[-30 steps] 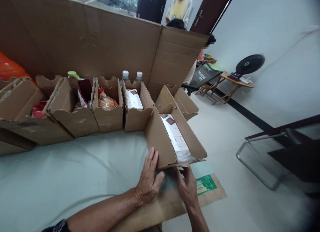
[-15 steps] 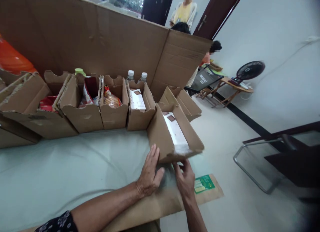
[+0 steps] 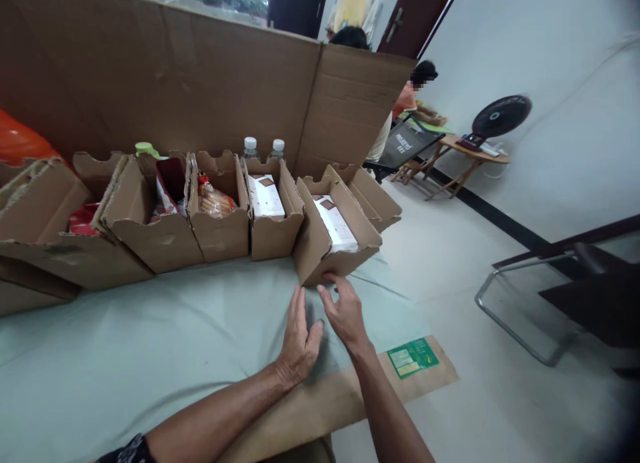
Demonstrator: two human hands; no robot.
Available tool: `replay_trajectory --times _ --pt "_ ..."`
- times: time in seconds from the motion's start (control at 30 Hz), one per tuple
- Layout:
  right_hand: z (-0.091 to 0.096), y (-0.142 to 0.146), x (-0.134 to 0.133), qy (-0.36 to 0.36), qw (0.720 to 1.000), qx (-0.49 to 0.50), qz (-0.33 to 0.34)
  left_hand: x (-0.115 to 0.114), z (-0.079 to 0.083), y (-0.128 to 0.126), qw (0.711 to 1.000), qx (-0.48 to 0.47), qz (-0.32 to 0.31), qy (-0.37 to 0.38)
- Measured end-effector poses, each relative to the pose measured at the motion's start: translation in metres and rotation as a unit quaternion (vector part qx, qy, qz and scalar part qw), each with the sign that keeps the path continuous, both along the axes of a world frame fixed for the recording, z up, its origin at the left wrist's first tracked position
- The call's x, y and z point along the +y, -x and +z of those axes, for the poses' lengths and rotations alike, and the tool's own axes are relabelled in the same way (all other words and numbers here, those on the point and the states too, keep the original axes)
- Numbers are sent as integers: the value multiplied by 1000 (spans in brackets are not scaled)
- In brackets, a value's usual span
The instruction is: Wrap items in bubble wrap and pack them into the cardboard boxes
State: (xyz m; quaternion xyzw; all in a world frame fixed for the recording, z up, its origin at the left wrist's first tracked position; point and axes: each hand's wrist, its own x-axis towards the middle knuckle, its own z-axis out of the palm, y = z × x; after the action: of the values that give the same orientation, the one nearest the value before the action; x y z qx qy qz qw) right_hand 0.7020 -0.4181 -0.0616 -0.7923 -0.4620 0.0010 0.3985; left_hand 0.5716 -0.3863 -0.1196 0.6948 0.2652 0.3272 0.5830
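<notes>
A cardboard bin (image 3: 320, 266) with a white box (image 3: 336, 226) inside stands slightly angled at the right end of the table row. My left hand (image 3: 299, 346) is just below its lower left corner, fingers stretched out together and thumb apart, holding nothing. At the bin's front wall is my right hand (image 3: 345, 313), its fingertips against the lower part and thumb apart, not wrapped around it. To the left, a similar bin (image 3: 274, 238) holds another white box (image 3: 267, 196). Behind on the right, a further cardboard bin (image 3: 387, 213) is partly hidden.
More bins hold a pack of sausage-like sticks (image 3: 215, 200) and red packets (image 3: 84, 220). Two capped bottles (image 3: 250, 147) stand behind them, before a tall cardboard panel (image 3: 225, 83). A fan (image 3: 500, 116) on a small table, a folding chair (image 3: 400, 146) and other people are beyond.
The angled bin has moved away from me, back toward the row, and sits lower and straighter. My right hand has followed it forward; my left hand no longer lies along its side.
</notes>
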Motion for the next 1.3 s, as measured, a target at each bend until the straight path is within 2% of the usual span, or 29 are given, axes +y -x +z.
replay_trajectory --times 0.13,0.23,0.3,0.4,0.53,0.6,0.7,0.8,0.87,0.93,1.03,1.1,1.2,1.23,1.3 --pt "-3 -22 31 4 1000 -9 11 0 0 0 1000 12 -14 8" --pt "-6 -23 30 5 1000 -9 16 -1 1 -1 1000 13 -16 17" --pt "-1 -17 23 4 1000 -6 17 -2 2 -1 999 9 -13 29" --pt "22 -4 25 -17 999 -5 32 -2 1 -2 999 4 -11 40" --pt "66 13 68 -33 995 -42 79 1 -1 -5 1000 -9 -12 17" --pt "84 19 98 27 992 -86 85 4 -2 -7 1000 -24 -5 7" --pt "102 26 134 139 977 -156 52 4 -1 -6 999 -27 9 32" --pt "113 35 138 161 971 -174 30 -4 2 11 994 -6 24 106" --pt "117 42 116 157 972 -173 32 -11 4 37 990 2 36 139" --pt "118 46 74 150 973 -171 46 -14 8 73 989 2 63 134" --pt "112 43 -15 99 980 -129 110 -5 18 128 989 10 129 78" --pt "103 33 -79 52 988 -54 136 9 28 153 986 21 163 40" --pt "79 16 -156 -65 997 28 28 34 45 158 985 15 173 -4" --pt "69 12 -172 -92 994 60 0 42 50 153 986 4 164 -15" --pt "49 13 -186 -89 991 93 -22 55 57 134 991 -22 129 -21"
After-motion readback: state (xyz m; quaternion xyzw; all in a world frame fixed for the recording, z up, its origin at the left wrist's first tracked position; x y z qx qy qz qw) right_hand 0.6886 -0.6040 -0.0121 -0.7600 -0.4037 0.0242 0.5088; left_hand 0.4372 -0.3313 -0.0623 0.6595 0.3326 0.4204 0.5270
